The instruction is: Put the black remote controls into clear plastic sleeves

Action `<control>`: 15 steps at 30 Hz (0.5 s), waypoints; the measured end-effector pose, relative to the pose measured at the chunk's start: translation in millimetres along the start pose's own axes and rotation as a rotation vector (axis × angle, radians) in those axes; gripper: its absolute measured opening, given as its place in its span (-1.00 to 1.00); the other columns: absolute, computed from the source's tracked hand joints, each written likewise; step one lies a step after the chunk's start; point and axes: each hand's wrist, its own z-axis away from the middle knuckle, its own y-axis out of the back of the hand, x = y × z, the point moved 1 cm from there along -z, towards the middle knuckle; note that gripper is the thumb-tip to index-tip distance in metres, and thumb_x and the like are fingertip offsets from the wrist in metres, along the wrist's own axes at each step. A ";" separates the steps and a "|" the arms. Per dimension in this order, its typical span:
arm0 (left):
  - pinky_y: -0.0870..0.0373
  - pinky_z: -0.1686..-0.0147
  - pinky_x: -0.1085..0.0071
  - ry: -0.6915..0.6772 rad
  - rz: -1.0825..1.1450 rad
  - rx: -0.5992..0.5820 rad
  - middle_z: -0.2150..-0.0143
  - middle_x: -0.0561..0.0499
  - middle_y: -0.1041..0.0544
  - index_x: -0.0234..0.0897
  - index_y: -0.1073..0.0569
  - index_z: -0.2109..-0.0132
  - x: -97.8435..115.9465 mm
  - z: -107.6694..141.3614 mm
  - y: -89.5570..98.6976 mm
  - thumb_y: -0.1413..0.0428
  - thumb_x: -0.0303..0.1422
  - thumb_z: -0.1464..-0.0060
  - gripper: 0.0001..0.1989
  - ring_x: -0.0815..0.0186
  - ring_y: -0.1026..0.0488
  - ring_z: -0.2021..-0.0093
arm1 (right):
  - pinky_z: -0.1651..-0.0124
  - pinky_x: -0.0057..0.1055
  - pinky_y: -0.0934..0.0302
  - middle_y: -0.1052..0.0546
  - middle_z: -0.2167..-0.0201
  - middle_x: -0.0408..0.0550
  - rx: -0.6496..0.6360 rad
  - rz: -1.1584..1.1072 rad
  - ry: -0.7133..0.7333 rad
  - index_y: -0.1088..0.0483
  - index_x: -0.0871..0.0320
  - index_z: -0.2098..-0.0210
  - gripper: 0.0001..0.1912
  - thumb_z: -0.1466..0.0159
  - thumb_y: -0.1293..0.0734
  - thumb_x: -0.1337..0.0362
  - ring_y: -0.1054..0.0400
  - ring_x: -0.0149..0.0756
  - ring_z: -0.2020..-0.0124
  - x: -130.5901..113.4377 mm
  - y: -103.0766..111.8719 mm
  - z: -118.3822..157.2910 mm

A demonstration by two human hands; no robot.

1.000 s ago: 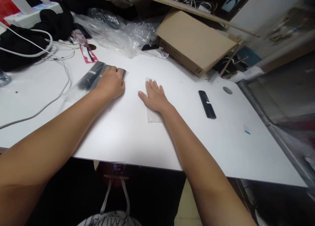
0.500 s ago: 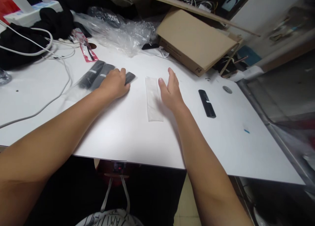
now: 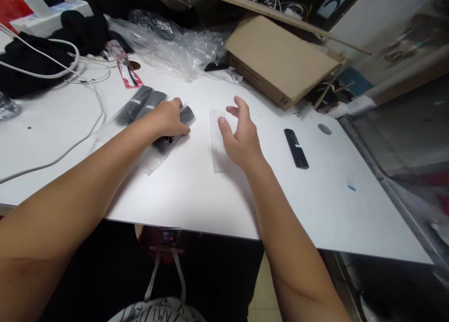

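My left hand (image 3: 171,120) grips a long dark piece in a clear plastic sleeve (image 3: 187,113), its thumb along the near side and the other fingers over the top. The sleeve's loose end spreads out below the wrist. Just left of it lie more dark bagged pieces with pale bands (image 3: 131,106), partly under the hand and forearm. My right hand (image 3: 242,142) is open, thumb and fingers apart, above a flat clear plastic sleeve (image 3: 216,151) that it partly covers. Farther right, a black elongated piece with a white band (image 3: 296,149) rests by itself on the white table (image 3: 196,195).
A cardboard box (image 3: 280,55) stands at the back right beside crumpled clear plastic (image 3: 175,46). A red-edged packet (image 3: 125,67), white cables (image 3: 75,60) and black cloth (image 3: 38,60) fill the back left. A grey disc (image 3: 324,128) lies near the right edge.
My left hand has shifted slightly right, and the bagged dark piece under it now shows more, apart from the others. My right hand has moved a little left, its fingers spread wider.
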 end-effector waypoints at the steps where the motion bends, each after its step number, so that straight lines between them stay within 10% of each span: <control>1: -0.51 0.15 0.14 0.007 0.079 -0.011 -0.05 -0.19 -0.61 -0.18 -0.42 -0.26 -1.5 -0.8 1.9 -0.33 -0.09 0.14 -0.22 -0.06 -0.57 0.02 | -0.31 0.18 -0.16 -0.27 -0.40 0.20 -0.006 -0.023 -0.017 0.31 0.06 -0.57 -0.26 -0.55 0.07 -0.12 -0.17 0.16 -0.38 0.5 -1.9 -0.3; 5: -0.53 0.18 0.15 0.041 0.643 -0.084 0.05 -0.14 -0.65 -0.20 -0.51 -0.08 0.3 -1.1 13.6 -0.35 -0.09 0.10 -0.41 -0.03 -0.59 0.06 | -0.24 0.06 -0.27 -0.46 -0.24 0.19 -0.055 -0.298 -0.102 0.03 0.12 -0.50 -0.24 -0.49 -0.10 -0.18 -0.35 0.09 -0.23 -0.8 -4.4 -1.3; 9: -0.54 0.06 0.16 -0.027 1.169 0.035 -0.01 -0.07 -0.63 -0.21 -0.51 0.09 18.7 6.9 21.2 -0.21 -0.12 -0.11 -0.69 0.04 -0.55 -0.06 | -0.09 -0.04 -0.42 -0.59 -0.02 0.15 -0.392 -0.949 -0.173 -0.35 0.13 -0.23 -0.30 -0.36 -0.29 -0.26 -0.50 0.01 -0.02 -17.0 -0.8 2.6; 13: -0.53 0.07 0.23 -0.041 1.180 0.157 -0.05 0.01 -0.60 -0.18 -0.44 -0.05 33.7 13.9 15.4 -0.13 0.03 -0.20 -0.55 0.11 -0.51 -0.07 | 0.11 -0.17 -0.49 -0.63 0.19 0.04 -0.683 -1.311 -0.285 -0.48 0.13 0.02 -0.55 -0.25 -0.51 -0.02 -0.56 -0.10 0.22 -29.3 -0.6 8.2; 15: -0.53 0.11 0.21 0.007 0.962 0.135 -0.12 0.02 -0.55 -0.15 -0.35 -0.21 33.1 11.9 11.0 0.21 0.17 -0.34 -0.39 0.15 -0.50 -0.06 | 0.18 -0.23 -0.49 -0.62 0.28 -0.01 -0.708 -1.369 -0.352 -0.50 0.16 0.08 -0.64 -0.24 -0.54 0.10 -0.56 -0.15 0.30 -27.1 -2.5 8.5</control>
